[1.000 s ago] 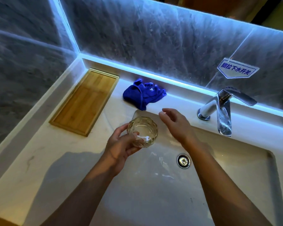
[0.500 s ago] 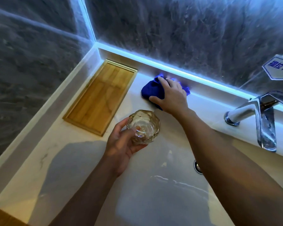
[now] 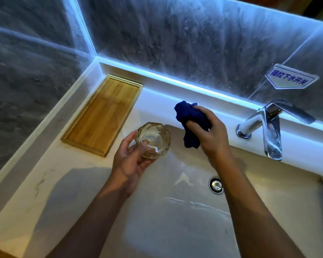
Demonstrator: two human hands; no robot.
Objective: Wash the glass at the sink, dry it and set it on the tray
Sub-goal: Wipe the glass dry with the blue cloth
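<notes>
hiding cloth [image 3: 189, 119] middle: right hand [image 3: 211, 135]

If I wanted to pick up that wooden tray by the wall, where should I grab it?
Probably by its long right edge and its short near end: the wooden tray lies flat on the counter with its left side close along the wall ledge, so those raised rims are the open ones.

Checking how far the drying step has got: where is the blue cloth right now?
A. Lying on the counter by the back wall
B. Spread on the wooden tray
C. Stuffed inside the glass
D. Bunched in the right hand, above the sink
D: the right hand grips the blue cloth lifted beside the glass, not touching it.
</notes>
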